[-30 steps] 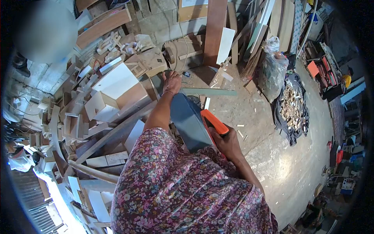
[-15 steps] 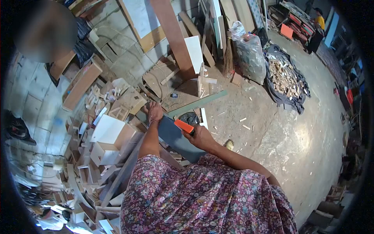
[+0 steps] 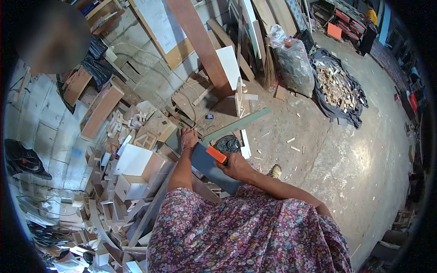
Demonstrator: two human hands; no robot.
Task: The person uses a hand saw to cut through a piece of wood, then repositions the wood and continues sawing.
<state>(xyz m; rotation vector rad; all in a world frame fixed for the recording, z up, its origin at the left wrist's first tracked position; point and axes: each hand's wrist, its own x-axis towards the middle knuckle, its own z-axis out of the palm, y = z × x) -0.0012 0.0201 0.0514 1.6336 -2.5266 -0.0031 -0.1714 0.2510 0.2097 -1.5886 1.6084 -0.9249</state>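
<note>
Blue-grey board (image 3: 210, 172) lies under both hands, between the floral cloth (image 3: 255, 227) at the lap and the heap of wooden pieces (image 3: 136, 159). The left hand (image 3: 188, 138) rests palm down, fingers spread, at the board's far end, just as it did a second ago; whether its fingertips curl over the edge I cannot tell.

The right hand (image 3: 239, 166) is closed around the dark grip of an orange tool (image 3: 215, 154). That is what has changed: a second ago the orange part showed outside the board's right edge; now it overlaps that edge and part of the upper face. The view has also swung, so some of the shift may be the camera's. Whether the tool touches the board is hidden.

A shoe (image 3: 276, 171) now shows on the floor (image 3: 314, 195). The green strip (image 3: 239, 123) beyond lies apart from the tool. My judgement: the board remains steadied while the tool's position alters, so work on it seems under way.
</note>
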